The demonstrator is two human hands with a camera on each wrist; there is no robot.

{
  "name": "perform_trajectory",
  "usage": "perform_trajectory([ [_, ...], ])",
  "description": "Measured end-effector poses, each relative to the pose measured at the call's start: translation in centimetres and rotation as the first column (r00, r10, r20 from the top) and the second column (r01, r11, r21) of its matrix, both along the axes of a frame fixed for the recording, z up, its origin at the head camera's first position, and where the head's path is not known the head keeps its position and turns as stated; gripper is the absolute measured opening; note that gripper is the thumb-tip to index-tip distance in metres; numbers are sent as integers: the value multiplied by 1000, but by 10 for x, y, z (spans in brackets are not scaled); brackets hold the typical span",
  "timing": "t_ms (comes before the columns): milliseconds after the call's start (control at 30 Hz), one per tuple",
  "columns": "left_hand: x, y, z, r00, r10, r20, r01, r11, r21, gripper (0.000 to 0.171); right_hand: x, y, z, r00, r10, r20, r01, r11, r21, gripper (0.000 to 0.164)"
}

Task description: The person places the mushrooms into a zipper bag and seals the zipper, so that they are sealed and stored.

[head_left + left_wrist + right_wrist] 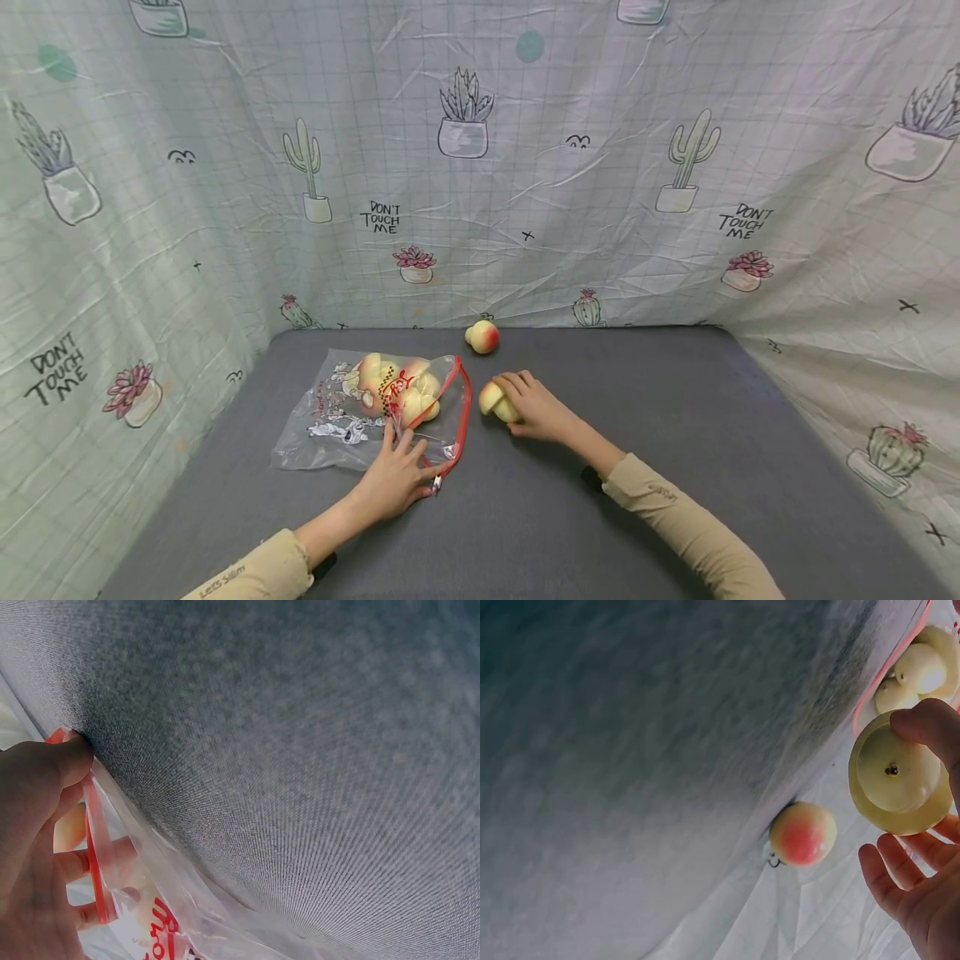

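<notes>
My right hand (542,410) grips a pale yellow toy mushroom (897,774) with a reddish cap, just right of the bag's mouth. In the right wrist view its stem end faces the camera, the thumb on one side and fingers on the other. A clear zip bag (296,442) with a red zip edge and printed drawings lies flat on the left, several similar toy mushrooms (414,406) inside. My left hand (396,477) pinches the near corner of the bag's red edge (96,855), thumb outside, other fingers showing through the plastic.
Another toy mushroom (483,337) with a red cap lies at the back edge of the dark grey table (637,400), beyond the bag. A cactus-print curtain (540,275) hangs behind and along both sides of the table.
</notes>
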State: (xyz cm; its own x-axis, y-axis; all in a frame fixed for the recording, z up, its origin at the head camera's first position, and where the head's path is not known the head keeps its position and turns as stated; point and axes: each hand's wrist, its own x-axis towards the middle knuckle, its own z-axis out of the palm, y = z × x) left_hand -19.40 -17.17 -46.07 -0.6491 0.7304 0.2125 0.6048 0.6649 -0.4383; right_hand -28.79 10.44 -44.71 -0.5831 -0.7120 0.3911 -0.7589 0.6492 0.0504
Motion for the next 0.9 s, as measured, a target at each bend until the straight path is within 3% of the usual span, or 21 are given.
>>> perform_trajectory([
  [467,1,0,-3,999,-6,-45,7,1000,11,45,5,-24,-4,997,73,13,-74,997,24,71],
  [700,2,0,-4,1000,13,-18,-13,1000,5,45,7,-34,-6,996,78,47,-79,996,37,74],
  [900,2,0,-3,1000,19,4,-19,1000,2,46,6,-41,-3,994,108,23,-109,993,43,74],
])
